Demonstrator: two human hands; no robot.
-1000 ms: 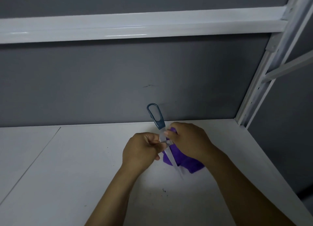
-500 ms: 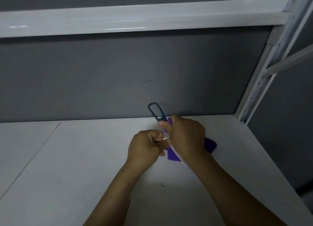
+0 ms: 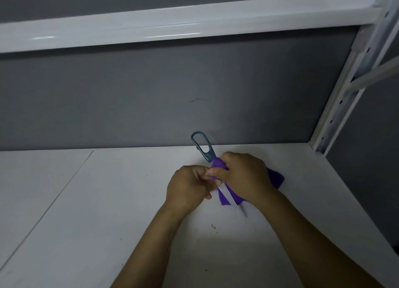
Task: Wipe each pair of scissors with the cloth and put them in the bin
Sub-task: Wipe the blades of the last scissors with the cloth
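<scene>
A pair of scissors [image 3: 202, 146] with a dark blue-grey loop handle is held above the white shelf, handle pointing away from me and the pale blades pointing toward me. My left hand [image 3: 186, 186] pinches the scissors near the middle. My right hand [image 3: 246, 176] grips a purple cloth [image 3: 275, 176] wrapped round the scissors just below the handle. The blade tip pokes out under my right wrist. No bin is in view.
The white shelf board [image 3: 108, 212] has a seam on the left and small dark specks near my forearms. A grey back wall [image 3: 151, 97] stands behind. A white beam [image 3: 172, 22] runs overhead and a white upright post [image 3: 345, 89] stands at the right.
My right hand has slid the cloth up the scissors toward the handle, then settled there. More of the cloth now bunches at the handle's base.
</scene>
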